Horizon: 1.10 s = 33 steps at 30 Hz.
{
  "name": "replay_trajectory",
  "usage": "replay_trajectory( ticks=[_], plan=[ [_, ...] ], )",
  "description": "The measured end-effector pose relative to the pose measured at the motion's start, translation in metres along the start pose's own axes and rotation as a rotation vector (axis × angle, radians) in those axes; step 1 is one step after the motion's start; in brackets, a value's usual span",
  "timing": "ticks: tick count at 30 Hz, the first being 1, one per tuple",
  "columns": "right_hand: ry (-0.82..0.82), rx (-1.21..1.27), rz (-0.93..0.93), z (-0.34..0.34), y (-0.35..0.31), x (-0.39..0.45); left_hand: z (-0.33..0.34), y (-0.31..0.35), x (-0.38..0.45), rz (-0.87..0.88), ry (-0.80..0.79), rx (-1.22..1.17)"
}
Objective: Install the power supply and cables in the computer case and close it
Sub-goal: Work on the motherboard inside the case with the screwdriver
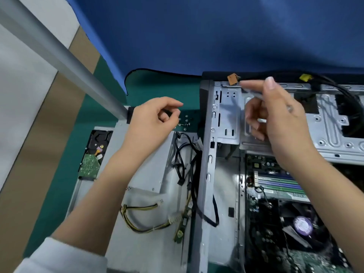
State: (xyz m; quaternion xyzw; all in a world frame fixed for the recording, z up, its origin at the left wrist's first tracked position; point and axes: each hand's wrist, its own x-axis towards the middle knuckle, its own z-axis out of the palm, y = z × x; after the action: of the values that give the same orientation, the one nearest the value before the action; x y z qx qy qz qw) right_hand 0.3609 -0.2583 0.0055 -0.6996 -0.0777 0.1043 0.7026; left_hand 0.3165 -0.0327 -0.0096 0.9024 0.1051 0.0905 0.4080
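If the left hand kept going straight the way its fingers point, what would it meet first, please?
Probably the loose screws on the green mat just beyond the left hand, then the case edge; depth is unclear.

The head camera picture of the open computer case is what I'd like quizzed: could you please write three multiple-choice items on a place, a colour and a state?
1. Where does the bare hard drive with the green circuit board lie?
A. left of the grey metal computer case
B. inside the case
C. on the blue cloth

2. What colour is the mat under the parts?
A. red
B. teal green
C. white

3. How is the case?
A. closed
B. open, motherboard showing
C. wrapped

Key:
1 A, it rests by the left forearm, outside the case.
2 B, teal shows between the parts and the blue backdrop.
3 B, the green motherboard and the black fan with purple label are exposed.
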Motion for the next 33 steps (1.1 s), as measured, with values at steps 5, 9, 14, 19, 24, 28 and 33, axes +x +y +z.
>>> replay_trajectory(
  ticks=[5,9,14,19,24,28,33],
  plan=[
    [-0.09,0.158,0.066,-0.027,-0.005,-0.05,0.007,0.052,-0.05,0.021,0.131,-0.205],
    [-0.031,0.284,0.107,-0.055,-0.008,-0.086,0.033,0.091,-0.088,-0.061,0.021,-0.487],
    [0.051,0.277,0.094,-0.09,0.001,-0.116,0.084,0.107,-0.118,-0.37,-0.186,-0.831],
    [0.093,0.243,0.074,-0.106,0.014,-0.131,0.112,0.113,-0.13,-0.571,-0.291,-1.12],
    [0.138,0.223,0.016,-0.104,0.011,-0.134,0.118,0.116,-0.126,-0.631,-0.39,-1.168],
    [0.102,0.243,0.013,-0.104,0.007,-0.133,0.122,0.118,-0.126,-0.637,-0.48,-1.141],
    [0.061,0.235,-0.025,-0.103,0.008,-0.135,0.123,0.116,-0.123,-0.651,-0.514,-1.203]
  ],
)
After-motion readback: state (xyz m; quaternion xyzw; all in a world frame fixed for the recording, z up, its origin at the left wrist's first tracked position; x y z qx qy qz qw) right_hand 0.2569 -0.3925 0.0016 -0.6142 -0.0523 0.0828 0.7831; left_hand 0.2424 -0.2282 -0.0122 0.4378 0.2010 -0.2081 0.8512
